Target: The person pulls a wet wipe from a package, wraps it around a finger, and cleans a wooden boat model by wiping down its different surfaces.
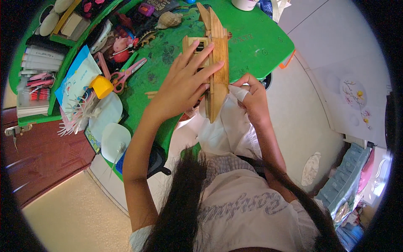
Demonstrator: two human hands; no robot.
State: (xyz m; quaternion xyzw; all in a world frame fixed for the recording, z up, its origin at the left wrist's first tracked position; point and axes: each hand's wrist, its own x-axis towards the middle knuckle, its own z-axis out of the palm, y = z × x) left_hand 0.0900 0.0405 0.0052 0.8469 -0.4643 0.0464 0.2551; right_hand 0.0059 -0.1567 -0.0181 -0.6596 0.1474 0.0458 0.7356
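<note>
A model made of flat wooden sticks [219,63] stands on end above the near edge of a green table [252,46]. My left hand [184,84] grips its left side, fingers spread across the wood. My right hand [252,98] sits at the lower right of the model and pinches a white cloth or tissue [236,93] against it. More white cloth [222,130] hangs below the model over my lap.
Pink-handled scissors [126,75], a yellow cup [102,86], a white glue tube [79,80], a pink pig toy [119,44] and a seashell [168,19] crowd the table's left. A green shelf [37,63] holds white boxes. Tiled floor lies to the right.
</note>
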